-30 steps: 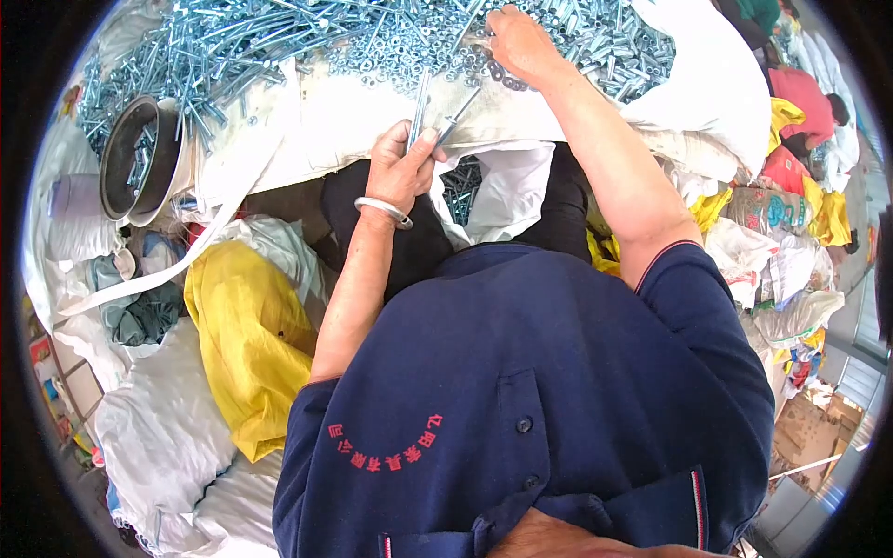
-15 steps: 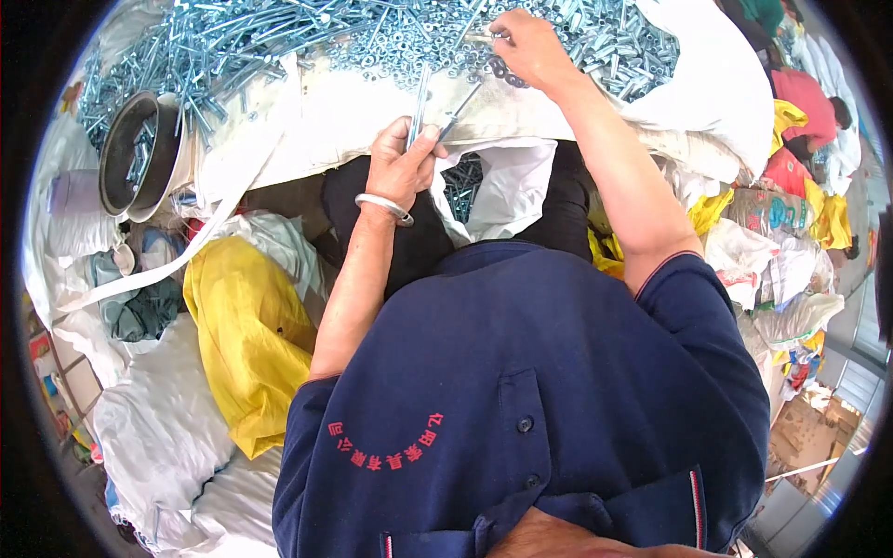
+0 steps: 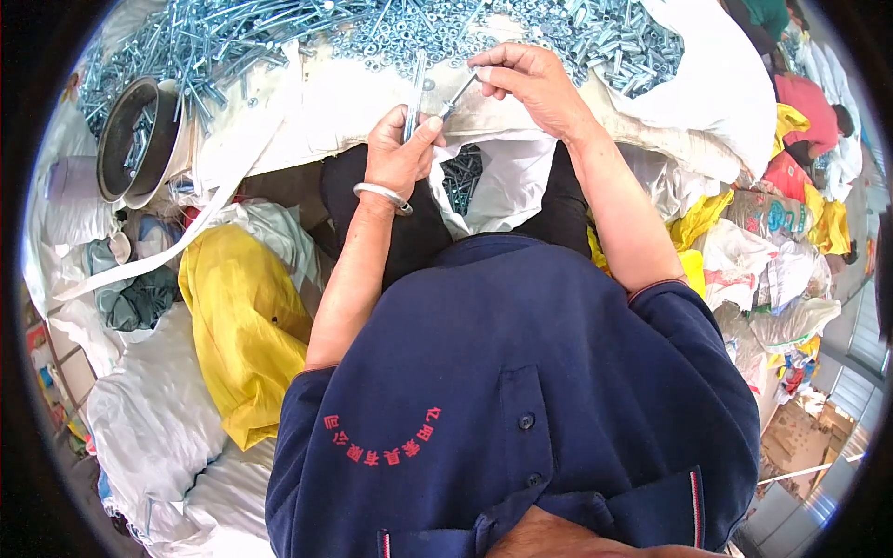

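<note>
My left hand point(image 3: 398, 156), a metal bangle at its wrist, is closed around a few long silvery bolts point(image 3: 416, 91) that point away from me. One more bolt point(image 3: 459, 94) slants out to the right between its thumb and fingers, with a wider sleeve near the thumb. At that bolt's far tip my right hand point(image 3: 538, 86) pinches thumb and fingertips together; whatever small part sits in them is too hidden to name. Just beyond both hands lie loose nuts and washers point(image 3: 395, 42) on a pale cloth-covered surface point(image 3: 344, 107).
Long bolts point(image 3: 223, 46) heap at the far left, short metal sleeves point(image 3: 623, 46) at the far right. A dark bowl point(image 3: 112, 153) with some bolts stands left. Between my legs an open white sack point(image 3: 512, 191) holds bolts. Yellow point(image 3: 242, 325) and white sacks lie left; a person in red point(image 3: 807, 107) bends at far right.
My right hand has come back from the nuts and washers toward me, and its fingertips now meet the slanted bolt's tip. My left hand keeps its hold, almost in place.
</note>
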`<state>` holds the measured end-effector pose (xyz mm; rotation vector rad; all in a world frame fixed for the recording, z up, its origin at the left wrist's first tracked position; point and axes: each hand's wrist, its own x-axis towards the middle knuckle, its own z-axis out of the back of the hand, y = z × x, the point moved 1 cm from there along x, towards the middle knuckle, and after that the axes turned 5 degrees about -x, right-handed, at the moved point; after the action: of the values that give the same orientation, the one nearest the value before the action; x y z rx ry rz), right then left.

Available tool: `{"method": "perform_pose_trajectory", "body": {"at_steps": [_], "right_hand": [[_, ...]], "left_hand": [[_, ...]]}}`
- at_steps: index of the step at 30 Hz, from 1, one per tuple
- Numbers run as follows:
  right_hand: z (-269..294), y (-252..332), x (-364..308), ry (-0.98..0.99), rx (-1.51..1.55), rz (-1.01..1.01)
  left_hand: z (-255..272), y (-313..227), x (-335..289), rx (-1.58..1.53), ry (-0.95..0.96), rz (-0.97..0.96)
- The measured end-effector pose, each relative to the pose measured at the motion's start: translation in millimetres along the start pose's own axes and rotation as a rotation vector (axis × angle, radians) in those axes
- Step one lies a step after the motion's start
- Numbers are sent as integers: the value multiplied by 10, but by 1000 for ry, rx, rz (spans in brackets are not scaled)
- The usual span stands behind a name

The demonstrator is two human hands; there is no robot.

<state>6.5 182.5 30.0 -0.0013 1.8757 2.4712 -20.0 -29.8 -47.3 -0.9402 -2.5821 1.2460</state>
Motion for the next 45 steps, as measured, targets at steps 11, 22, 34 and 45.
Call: {"method": "perform_pose_trajectory", "body": {"at_steps": [11,22,34,45], "right_hand": [[1,-85,-228,-19,157,-119],[-96,28,-420,-2,162,-31],[-631,-147,-703,-65,275,-29],[-241,309,-415,-188,-81,165]], "left_hand": [[33,64,-9,338,-28,-123],[53,-22,-111,0,138,103],[-229,94,-427,17,4,39],[-215,-203,-158,524,-255,-339]]}}
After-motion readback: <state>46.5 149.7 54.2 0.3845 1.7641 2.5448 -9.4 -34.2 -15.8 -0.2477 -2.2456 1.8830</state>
